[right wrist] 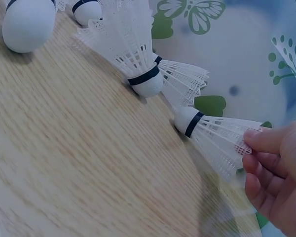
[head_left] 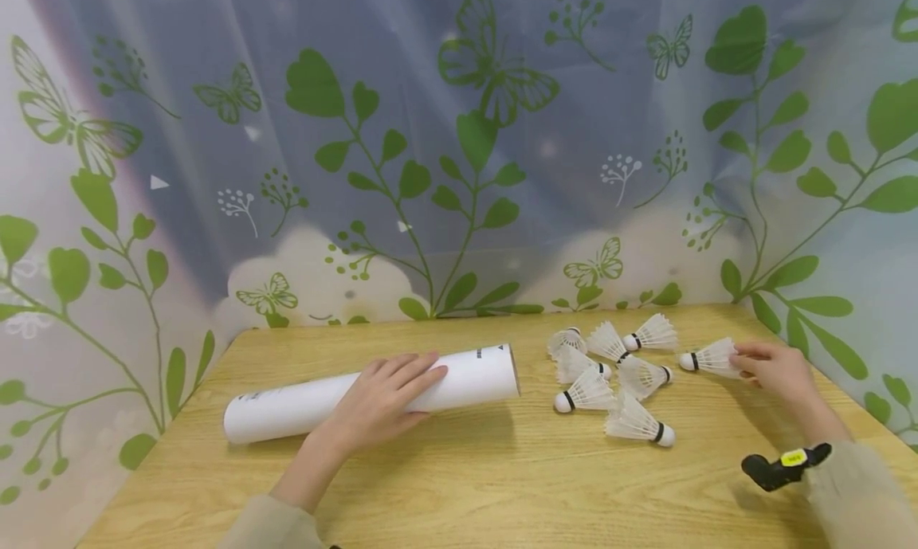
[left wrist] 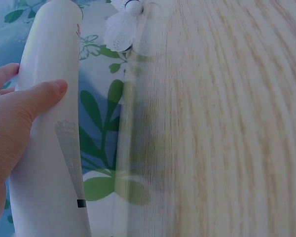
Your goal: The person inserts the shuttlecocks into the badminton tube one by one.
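A long white tube (head_left: 473, 380) lies slantwise over the left half of the table, a shadow under its right end. My left hand (head_left: 380, 401) grips it around the middle, with the thumb on the near side; the left wrist view shows that hand (left wrist: 15, 123) wrapped about the tube (left wrist: 49, 158). On the right, my right hand (head_left: 780, 374) pinches a white shuttlecock (head_left: 706, 359) by the open edge of its skirt. In the right wrist view this shuttlecock (right wrist: 219, 136) points its cork at the other shuttlecocks, held between thumb and fingers of the hand (right wrist: 281, 173).
Several loose shuttlecocks (head_left: 584, 391) lie grouped between the tube and my right hand, pointing different ways. The wooden table (head_left: 459, 485) ends at the back against a curtain (head_left: 402, 174) printed with leaves and butterflies. A black strap (head_left: 782, 465) is on the right wrist.
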The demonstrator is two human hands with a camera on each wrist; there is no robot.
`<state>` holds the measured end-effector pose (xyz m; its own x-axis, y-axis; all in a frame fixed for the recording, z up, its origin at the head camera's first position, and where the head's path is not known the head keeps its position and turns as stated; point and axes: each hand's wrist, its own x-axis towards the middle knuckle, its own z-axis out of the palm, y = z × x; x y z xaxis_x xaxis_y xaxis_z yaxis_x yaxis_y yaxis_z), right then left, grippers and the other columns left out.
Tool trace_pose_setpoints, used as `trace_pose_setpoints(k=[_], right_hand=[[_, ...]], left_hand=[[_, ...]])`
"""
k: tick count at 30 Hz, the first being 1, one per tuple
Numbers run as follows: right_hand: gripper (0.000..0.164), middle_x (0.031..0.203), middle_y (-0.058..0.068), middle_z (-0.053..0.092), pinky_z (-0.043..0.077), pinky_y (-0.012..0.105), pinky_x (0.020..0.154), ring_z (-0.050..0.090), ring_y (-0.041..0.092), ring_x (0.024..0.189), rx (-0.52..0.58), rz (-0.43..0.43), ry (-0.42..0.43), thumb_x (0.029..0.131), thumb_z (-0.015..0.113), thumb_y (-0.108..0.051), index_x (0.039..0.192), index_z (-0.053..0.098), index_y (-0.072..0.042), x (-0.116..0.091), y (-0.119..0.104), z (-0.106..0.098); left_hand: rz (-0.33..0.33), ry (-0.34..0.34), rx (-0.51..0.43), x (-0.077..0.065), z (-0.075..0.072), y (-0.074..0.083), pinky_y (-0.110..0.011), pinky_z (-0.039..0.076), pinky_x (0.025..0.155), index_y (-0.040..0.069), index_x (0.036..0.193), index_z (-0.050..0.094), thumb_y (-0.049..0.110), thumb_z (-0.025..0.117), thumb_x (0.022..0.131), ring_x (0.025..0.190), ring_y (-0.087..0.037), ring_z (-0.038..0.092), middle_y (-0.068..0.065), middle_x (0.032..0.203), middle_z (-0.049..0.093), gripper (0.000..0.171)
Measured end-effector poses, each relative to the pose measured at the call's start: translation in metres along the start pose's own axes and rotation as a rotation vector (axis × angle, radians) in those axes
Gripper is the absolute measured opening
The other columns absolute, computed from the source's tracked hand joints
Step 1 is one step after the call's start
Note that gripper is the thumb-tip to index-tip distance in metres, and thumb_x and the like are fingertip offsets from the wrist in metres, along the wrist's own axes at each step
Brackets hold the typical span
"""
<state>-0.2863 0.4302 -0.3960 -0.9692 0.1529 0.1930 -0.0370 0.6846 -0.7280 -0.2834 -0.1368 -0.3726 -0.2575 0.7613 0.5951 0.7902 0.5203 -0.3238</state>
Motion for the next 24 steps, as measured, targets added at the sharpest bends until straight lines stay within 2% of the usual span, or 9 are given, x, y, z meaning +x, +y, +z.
trace_pose_setpoints(k=[6, 13, 16, 21, 24], right_hand=[[0.048, 0.092, 0.019, 0.064, 0.051, 0.026, 0.057, 0.052, -0.003, 0.065, -0.001, -0.009, 0.013, 0.093, 0.055, -0.02, 0.116, 0.048, 0.021, -0.003, 0.0, -0.006], [0.051, 0.095, 0.019, 0.064, 0.051, 0.026, 0.06, 0.052, -0.004, 0.068, -0.021, -0.017, -0.008, 0.095, 0.052, -0.026, 0.119, 0.049, 0.019, -0.007, -0.011, -0.011], [0.051, 0.093, 0.013, 0.065, 0.052, 0.026, 0.061, 0.052, -0.004, 0.068, -0.021, -0.043, -0.003, 0.095, 0.053, -0.026, 0.119, 0.049, 0.019, -0.008, -0.019, -0.011], [0.05, 0.089, -0.004, 0.064, 0.052, 0.027, 0.062, 0.052, -0.005, 0.07, -0.004, -0.086, -0.005, 0.094, 0.054, -0.026, 0.119, 0.05, 0.018, -0.01, -0.033, -0.013], [0.051, 0.089, -0.004, 0.064, 0.052, 0.026, 0.062, 0.052, -0.005, 0.07, -0.007, -0.09, -0.01, 0.094, 0.054, -0.028, 0.12, 0.051, 0.016, -0.011, -0.043, -0.013]], left_hand=[[0.002, 0.007, -0.006, 0.0, 0.0, 0.0, -0.042, 0.049, 0.079, 0.011, 0.132, 0.051, 0.029, 0.084, 0.064, 0.108, -0.027, 0.055, -0.008, 0.131, 0.052, 0.077], [-0.001, 0.009, -0.007, 0.0, 0.0, 0.0, -0.042, 0.049, 0.079, 0.012, 0.132, 0.051, 0.029, 0.084, 0.064, 0.108, -0.027, 0.055, -0.007, 0.131, 0.053, 0.077], [0.001, 0.012, -0.002, 0.0, 0.001, 0.0, -0.042, 0.049, 0.079, 0.011, 0.131, 0.052, 0.029, 0.085, 0.063, 0.107, -0.028, 0.056, -0.007, 0.131, 0.053, 0.078], [0.004, 0.019, 0.004, -0.001, 0.001, -0.001, -0.042, 0.05, 0.078, 0.011, 0.131, 0.052, 0.03, 0.085, 0.063, 0.107, -0.028, 0.056, -0.008, 0.13, 0.054, 0.078], [0.002, 0.02, 0.001, -0.001, 0.0, -0.001, -0.042, 0.049, 0.079, 0.011, 0.131, 0.052, 0.03, 0.085, 0.063, 0.107, -0.028, 0.056, -0.008, 0.129, 0.054, 0.077]])
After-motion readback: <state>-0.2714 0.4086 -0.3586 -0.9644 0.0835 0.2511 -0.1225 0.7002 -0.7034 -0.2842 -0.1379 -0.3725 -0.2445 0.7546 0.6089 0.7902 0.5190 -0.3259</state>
